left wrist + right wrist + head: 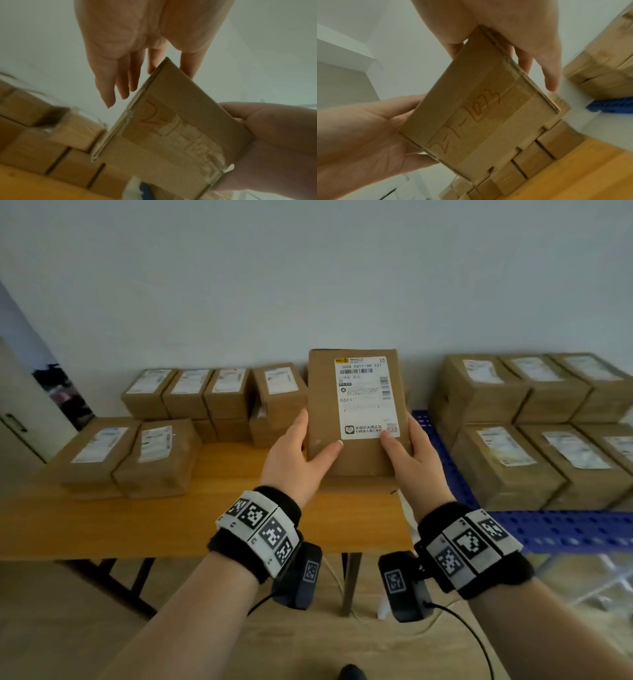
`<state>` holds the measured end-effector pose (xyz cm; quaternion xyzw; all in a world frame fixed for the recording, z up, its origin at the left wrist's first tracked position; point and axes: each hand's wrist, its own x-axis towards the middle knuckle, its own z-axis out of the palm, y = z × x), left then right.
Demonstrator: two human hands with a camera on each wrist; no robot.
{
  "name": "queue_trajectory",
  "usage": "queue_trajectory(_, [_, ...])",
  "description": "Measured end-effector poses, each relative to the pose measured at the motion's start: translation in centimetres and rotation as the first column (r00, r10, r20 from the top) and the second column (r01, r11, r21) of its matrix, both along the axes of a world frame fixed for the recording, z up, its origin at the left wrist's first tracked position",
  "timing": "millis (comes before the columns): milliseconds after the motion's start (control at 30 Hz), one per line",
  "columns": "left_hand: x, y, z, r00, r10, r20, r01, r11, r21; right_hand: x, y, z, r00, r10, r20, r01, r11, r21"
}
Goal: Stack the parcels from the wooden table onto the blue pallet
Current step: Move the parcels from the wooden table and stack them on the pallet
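I hold one brown cardboard parcel [322, 405] with a white shipping label above the right end of the wooden table [205, 508]. My left hand [308, 446] grips its left side with the thumb across the top face. My right hand [400, 446] grips the right side, thumb on the label's corner. From below, the left wrist view shows the parcel [171, 128] between my left hand [150, 75] and right hand [257, 135]. Red handwriting marks the parcel's underside [479, 115], held by my right hand [505, 54]. The blue pallet [565, 529] lies to the right.
Several labelled parcels [157, 453] sit on the table's left and back, some stacked in two layers. Stacked parcels [507, 460] cover the back of the pallet, leaving its front strip bare. A white door [20, 422] is far left. A cable runs under the table.
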<state>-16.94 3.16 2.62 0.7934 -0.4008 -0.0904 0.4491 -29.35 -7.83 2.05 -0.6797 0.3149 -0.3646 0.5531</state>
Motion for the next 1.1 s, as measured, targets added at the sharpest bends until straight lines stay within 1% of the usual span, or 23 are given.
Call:
queue_trajectory(100, [-3.9, -1.5, -0.2, 0.996, -0.078, -0.047, 0.079, 0.997, 0.020, -4.5, -1.0, 0.0, 0.999, -0.032, 0.016, 0.032, 0.999, 0.024])
queue_trajectory(200, [-7.4, -3.9, 0.1, 0.990, -0.135, -0.039, 0.136, 0.990, 0.027, -8.3, -3.2, 0.0, 0.996, -0.084, 0.041, 0.084, 0.996, 0.006])
queue_trajectory(267, [-9.7, -6.1, 0.3, 0.989, -0.144, -0.030, 0.145, 0.989, 0.037, -10.5, -5.3, -0.1, 0.994, -0.097, 0.051, 0.098, 0.995, -0.004])
queue_trajectory(400, [-14.8, -12.1, 0.0, 0.988, -0.144, -0.048, 0.145, 0.989, 0.024, -15.6, -11.1, -0.4, 0.991, -0.133, 0.031, 0.132, 0.991, 0.027])
queue_trajectory(500, [-19.6, -17.8, -0.3, 0.984, -0.135, -0.120, 0.136, 0.991, 0.006, -20.5, -16.6, -1.0, 0.985, -0.172, 0.013, 0.171, 0.983, 0.066])
queue_trajectory(567, [-22.3, -21.2, -0.4, 0.982, -0.101, -0.161, 0.103, 0.995, 0.006, -23.4, -19.9, -1.3, 0.987, -0.161, -0.005, 0.161, 0.982, 0.101])
queue_trajectory(633, [-24.2, -23.5, -0.4, 0.983, -0.055, -0.174, 0.061, 0.998, 0.031, -25.1, -22.5, -1.4, 0.993, -0.111, -0.030, 0.113, 0.985, 0.128])
queue_trajectory(767, [-25.4, -25.8, -0.3, 0.987, -0.001, -0.160, 0.018, 0.995, 0.103, -25.7, -25.6, -1.6, 0.998, 0.008, -0.059, 0.001, 0.989, 0.149])
queue_trajectory(833, [-25.3, -26.6, -0.4, 0.991, 0.004, -0.135, 0.013, 0.992, 0.128, -25.4, -26.6, -2.2, 0.996, 0.037, -0.082, -0.026, 0.990, 0.142])
queue_trajectory(900, [-25.1, -27.2, -0.7, 0.991, 0.005, -0.134, 0.015, 0.989, 0.149, -25.0, -27.6, -2.7, 0.994, 0.043, -0.098, -0.028, 0.988, 0.150])
queue_trajectory(1033, [-24.0, -28.5, -1.6, 0.985, 0.009, -0.170, 0.021, 0.984, 0.175, -23.9, -28.7, -3.3, 0.992, 0.055, -0.111, -0.030, 0.976, 0.215])
queue_trajectory(1100, [-23.2, -29.2, -2.3, 0.981, 0.014, -0.195, 0.024, 0.982, 0.187, -23.3, -29.2, -3.4, 0.989, 0.052, -0.139, -0.023, 0.979, 0.204])
